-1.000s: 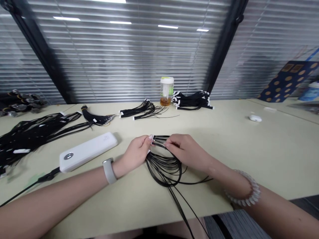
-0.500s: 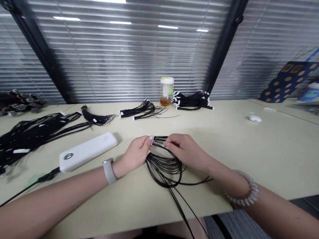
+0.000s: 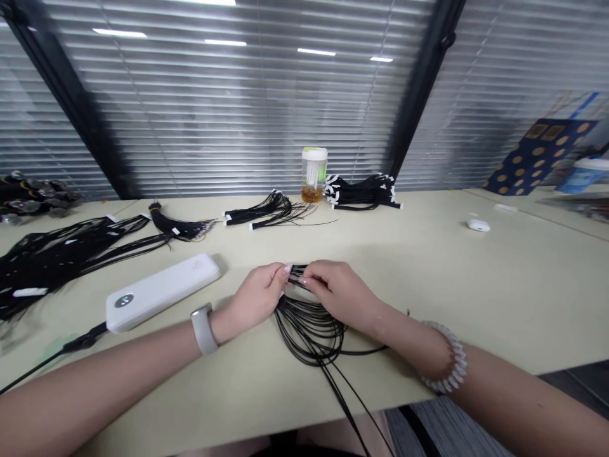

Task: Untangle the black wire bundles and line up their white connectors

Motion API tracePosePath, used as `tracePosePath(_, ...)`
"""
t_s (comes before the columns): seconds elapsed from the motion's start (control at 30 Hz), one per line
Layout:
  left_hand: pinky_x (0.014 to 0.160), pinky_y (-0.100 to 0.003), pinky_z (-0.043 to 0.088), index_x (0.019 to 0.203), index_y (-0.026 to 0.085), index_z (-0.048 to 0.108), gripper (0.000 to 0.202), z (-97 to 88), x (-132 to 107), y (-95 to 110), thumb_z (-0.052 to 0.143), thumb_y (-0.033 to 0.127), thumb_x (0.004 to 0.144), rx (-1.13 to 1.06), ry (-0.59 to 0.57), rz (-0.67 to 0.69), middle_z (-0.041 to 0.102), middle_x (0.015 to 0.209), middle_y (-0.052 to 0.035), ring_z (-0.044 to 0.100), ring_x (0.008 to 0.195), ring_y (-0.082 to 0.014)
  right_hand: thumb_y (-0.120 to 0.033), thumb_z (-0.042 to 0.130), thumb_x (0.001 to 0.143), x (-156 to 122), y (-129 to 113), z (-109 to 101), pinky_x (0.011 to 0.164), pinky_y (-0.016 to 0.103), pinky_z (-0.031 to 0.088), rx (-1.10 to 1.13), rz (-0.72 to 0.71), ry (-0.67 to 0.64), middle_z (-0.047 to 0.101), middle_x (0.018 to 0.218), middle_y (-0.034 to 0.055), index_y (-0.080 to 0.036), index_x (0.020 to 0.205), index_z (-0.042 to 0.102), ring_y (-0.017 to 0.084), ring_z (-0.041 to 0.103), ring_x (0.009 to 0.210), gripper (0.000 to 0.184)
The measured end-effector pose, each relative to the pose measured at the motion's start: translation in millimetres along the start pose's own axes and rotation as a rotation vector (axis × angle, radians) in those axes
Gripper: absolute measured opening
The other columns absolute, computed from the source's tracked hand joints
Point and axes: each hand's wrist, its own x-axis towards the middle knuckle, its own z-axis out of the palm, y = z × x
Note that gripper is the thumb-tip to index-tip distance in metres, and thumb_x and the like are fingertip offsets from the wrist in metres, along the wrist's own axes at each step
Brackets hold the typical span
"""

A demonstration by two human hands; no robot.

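Fingers of the left hand and of the right hand are closed, pinching the gathered upper ends of a bundle of thin black cables from either side. The two hands are almost touching, with the cable ends held between them. The bundle is located near the front edge of a cream tabletop, its lower lengths being spread in loops over the surface and trailed past the near edge.

A grey smartwatch is worn on the left wrist, and a pale beaded bracelet is worn on the right. Just beside the left hand, a white power bank is laid on the table, with a black charging cable led from it toward the lower left.

Farther left, a large heap of white-tagged black cables is spread out, and a smaller black bundle is placed beyond it. Along the far side of the table, a loose cable bundle, a clear lidded jar with amber contents and a white-tagged stack of black cables are lined up. A small white oval object is set well to the right. Slatted window blinds are seen behind the table.
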Motion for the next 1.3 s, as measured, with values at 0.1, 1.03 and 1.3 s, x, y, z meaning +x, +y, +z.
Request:
tracePosePath(0.1,0.055,-0.025,0.034,0.059,0.018,0.040,0.036,0.2,0.1,-0.5,0.031,0.037,0.089,-0.005,0.003,-0.003,0.042,0.056,0.0026,0.041,0.055,-0.0124,-0.019,0.043,0.085,1.3,-0.4,-2.0,0.060,0.023,0.033,0.014,0.004,0.003,0.059,0.071,0.0006,-0.016,0.071,0.056,0.010,0.048,0.064,0.019)
tracePosePath(1.03,0.054,-0.024,0.034,0.058,0.017,0.043,0.039,-4.5,5.1,3.5,0.035,0.041,0.087,-0.122,0.220,-0.157,0.043,0.055,0.0021,0.040,0.054,-0.0126,-0.032,0.038,0.088,-21.4,-25.3,-28.6,0.049,0.023,0.026,-0.043,-0.003,-0.349,0.047,0.054,-0.0019,-0.017,0.059,0.046,0.008,0.035,0.049,0.033)
tracePosePath(1.3,0.053,-0.022,0.033,0.061,0.017,0.043,0.034,-2.6,-0.8,5.4,0.034,0.035,0.089,-0.065,0.246,-0.041,0.043,0.056,0.0029,0.040,0.054,-0.0113,-0.024,0.037,0.087,-16.1,-20.1,-2.0,0.047,0.019,0.024,0.155,-0.022,-0.314,0.038,0.050,-0.0053,-0.016,0.057,0.037,0.006,0.032,0.048,0.031)
